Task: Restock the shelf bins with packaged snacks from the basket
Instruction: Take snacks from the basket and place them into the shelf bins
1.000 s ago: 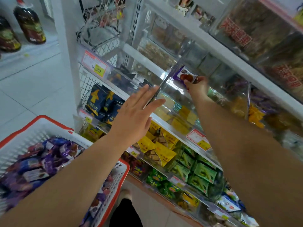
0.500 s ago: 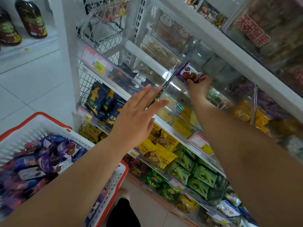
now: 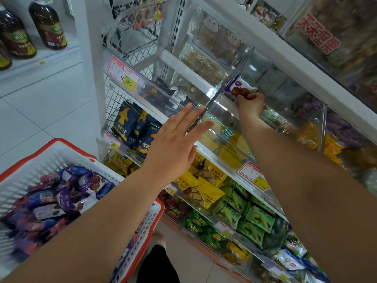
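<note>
My right hand [image 3: 251,105] reaches into a clear plastic shelf bin and pinches a purple-and-white snack packet [image 3: 240,88] by its lower edge. The bin's clear flip lid [image 3: 222,92] stands raised. My left hand [image 3: 175,146] is flat with straight fingers, and its fingertips touch the lid's lower end. At lower left a white basket with an orange rim [image 3: 67,144] holds several purple snack packets [image 3: 61,199].
Lower shelves carry dark blue bags [image 3: 132,127], yellow packs [image 3: 204,186] and green packs [image 3: 253,219]. Price tags [image 3: 125,75] line the shelf fronts. Oil bottles [image 3: 48,23] stand on a far-left shelf. White tiled floor lies to the left.
The view has shifted slightly. My right hand has pushed the packet a little deeper into the bin. My left hand stays flat against the raised lid.
</note>
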A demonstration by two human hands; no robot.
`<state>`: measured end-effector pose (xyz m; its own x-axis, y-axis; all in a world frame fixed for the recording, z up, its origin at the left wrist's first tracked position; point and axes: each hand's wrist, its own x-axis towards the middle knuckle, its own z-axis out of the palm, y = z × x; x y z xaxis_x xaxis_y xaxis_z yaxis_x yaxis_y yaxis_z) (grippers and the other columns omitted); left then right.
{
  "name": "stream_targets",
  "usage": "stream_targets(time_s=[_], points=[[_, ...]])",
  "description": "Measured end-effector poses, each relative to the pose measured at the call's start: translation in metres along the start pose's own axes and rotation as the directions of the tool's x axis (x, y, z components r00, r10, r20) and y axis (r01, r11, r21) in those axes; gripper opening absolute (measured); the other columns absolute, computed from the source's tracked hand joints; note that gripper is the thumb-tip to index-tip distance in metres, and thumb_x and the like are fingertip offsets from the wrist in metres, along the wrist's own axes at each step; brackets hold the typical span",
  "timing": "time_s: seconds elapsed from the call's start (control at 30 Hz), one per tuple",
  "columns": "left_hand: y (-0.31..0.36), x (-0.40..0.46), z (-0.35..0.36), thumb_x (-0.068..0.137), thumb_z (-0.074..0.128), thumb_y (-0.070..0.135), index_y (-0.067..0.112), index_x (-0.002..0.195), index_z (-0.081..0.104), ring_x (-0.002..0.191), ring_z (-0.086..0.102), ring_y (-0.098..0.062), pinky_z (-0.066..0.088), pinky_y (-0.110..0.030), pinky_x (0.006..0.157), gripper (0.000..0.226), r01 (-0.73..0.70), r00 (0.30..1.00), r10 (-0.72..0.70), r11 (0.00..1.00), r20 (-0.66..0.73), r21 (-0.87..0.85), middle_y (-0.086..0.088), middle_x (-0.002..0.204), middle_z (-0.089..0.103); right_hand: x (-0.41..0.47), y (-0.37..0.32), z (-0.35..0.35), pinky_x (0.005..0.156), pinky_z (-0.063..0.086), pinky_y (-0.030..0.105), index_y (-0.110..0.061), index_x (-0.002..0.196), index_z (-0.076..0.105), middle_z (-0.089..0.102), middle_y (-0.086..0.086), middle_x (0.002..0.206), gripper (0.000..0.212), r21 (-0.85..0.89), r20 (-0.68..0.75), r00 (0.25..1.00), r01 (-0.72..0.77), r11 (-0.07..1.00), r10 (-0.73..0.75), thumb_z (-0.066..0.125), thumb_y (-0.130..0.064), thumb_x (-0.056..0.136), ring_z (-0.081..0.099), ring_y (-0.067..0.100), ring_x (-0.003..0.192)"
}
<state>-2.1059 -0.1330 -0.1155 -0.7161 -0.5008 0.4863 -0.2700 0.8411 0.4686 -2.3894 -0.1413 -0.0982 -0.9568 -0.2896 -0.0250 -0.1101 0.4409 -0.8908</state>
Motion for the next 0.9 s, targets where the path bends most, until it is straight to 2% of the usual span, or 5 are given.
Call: stream_targets(time_s=[0.2, 0.5, 0.73, 0.8, 0.9], points=[[0.000, 0.000, -0.002, 0.083, 0.072, 0.012, 0.029, 0.142, 0.041, 0.151, 0.016, -0.024, 0.028, -0.047, 0.115, 0.068, 0.002, 1.000, -0.002, 1.000, 0.015, 0.000, -0.002, 0.160, 0.027, -0.005, -0.004, -0.006, 0.088, 0.052, 0.030, -0.015, 0.097, 0.045, 0.057, 0.004, 0.108, 0.024, 0.037, 0.024, 1.000, -0.019, 0.999, 0.018, 0.067, -0.010, 0.089, 0.060, 0.020, 0.101], [-0.001, 0.001, -0.002, 0.083, 0.071, 0.013, 0.029, 0.142, 0.041, 0.151, 0.015, -0.024, 0.032, -0.050, 0.114, 0.068, -0.010, 0.999, 0.010, 1.000, 0.049, 0.006, -0.003, 0.160, 0.027, -0.011, -0.007, -0.010, 0.096, 0.051, 0.031, -0.010, 0.108, 0.047, 0.050, -0.007, 0.091, 0.027, 0.087, 0.057, 0.996, -0.068, 0.994, 0.063, 0.066, -0.007, 0.090, 0.057, 0.017, 0.100], [-0.002, 0.001, -0.003, 0.083, 0.072, 0.014, 0.029, 0.143, 0.041, 0.151, 0.015, -0.024, 0.029, -0.049, 0.116, 0.069, -0.015, 0.998, 0.013, 1.000, 0.053, 0.019, -0.003, 0.160, 0.026, -0.025, -0.030, -0.020, 0.075, 0.057, 0.029, -0.009, 0.094, 0.058, 0.064, 0.008, 0.098, 0.017, 0.025, 0.021, 0.979, -0.203, 0.979, 0.202, 0.072, -0.009, 0.085, 0.064, 0.019, 0.082], [-0.003, 0.001, -0.004, 0.083, 0.072, 0.015, 0.029, 0.143, 0.040, 0.151, 0.014, -0.024, 0.026, -0.047, 0.117, 0.070, -0.020, 0.998, 0.019, 1.000, 0.064, 0.017, -0.003, 0.161, 0.025, -0.042, -0.041, -0.028, 0.062, 0.055, 0.026, -0.004, 0.110, 0.059, 0.061, 0.008, 0.089, 0.031, 0.067, 0.106, 0.946, -0.315, 0.947, 0.307, 0.074, -0.007, 0.083, 0.062, 0.018, 0.070], [-0.002, 0.002, -0.009, 0.087, 0.070, 0.019, 0.030, 0.147, 0.036, 0.152, 0.008, -0.022, 0.017, -0.043, 0.118, 0.070, -0.019, 0.993, 0.018, 1.000, 0.113, 0.008, -0.002, 0.162, 0.020, -0.085, -0.054, -0.049, 0.076, 0.058, 0.031, -0.006, 0.115, 0.055, 0.059, 0.009, 0.098, 0.036, 0.195, 0.318, 0.907, -0.348, 0.917, 0.276, 0.071, -0.001, 0.083, 0.064, 0.021, 0.081]])
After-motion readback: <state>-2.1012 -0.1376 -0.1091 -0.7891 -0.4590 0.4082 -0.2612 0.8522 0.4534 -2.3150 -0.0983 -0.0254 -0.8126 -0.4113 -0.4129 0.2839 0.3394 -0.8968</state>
